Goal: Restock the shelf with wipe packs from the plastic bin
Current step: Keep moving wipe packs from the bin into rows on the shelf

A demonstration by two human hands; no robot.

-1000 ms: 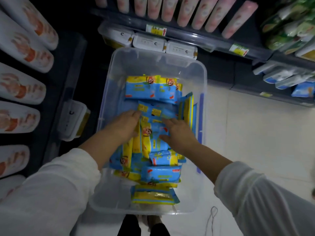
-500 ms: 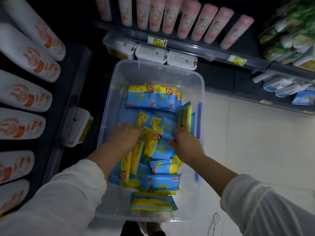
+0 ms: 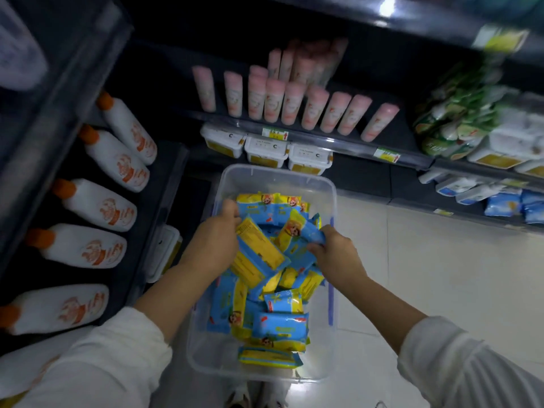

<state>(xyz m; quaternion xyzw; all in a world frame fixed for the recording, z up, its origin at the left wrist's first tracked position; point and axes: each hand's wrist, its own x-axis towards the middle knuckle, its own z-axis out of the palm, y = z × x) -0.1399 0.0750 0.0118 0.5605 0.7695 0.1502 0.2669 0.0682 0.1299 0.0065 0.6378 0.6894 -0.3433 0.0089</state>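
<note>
Wipe packs (image 3: 266, 293) lay heaped in the clear plastic bin (image 3: 321, 184) on the floor, blue and yellow, and both hands were down among them. The left hand (image 3: 213, 245) had its grip closed round a yellow-backed pack (image 3: 259, 254), whose long axis ran slantwise from upper left to lower right, tilted up out of the heap. The right hand (image 3: 335, 254) had its grip closed on a blue-and-yellow pack (image 3: 297, 234) at its right end, the pack leaning toward the other one so that the two met or nearly met between the hands (which of the two, I could not tell).

Outward from there, the rest of the packs lay loose below and behind the hands, well within reach. The shelf (image 3: 309, 120) stood beyond the far rim of the bin, up and away from both hands; I judged the lift would go forward and upward, with the left hand slightly nearer the left-hand shelving. White tubs (image 3: 266, 150) sat just behind the bin, with pink tubes (image 3: 273, 100) above them.

Which shelf slot was meant for the packs did not show. The fingertips were buried in the wrappers, the upper right of the view was blurred, and the print on the wrappers was too small to read.
</note>
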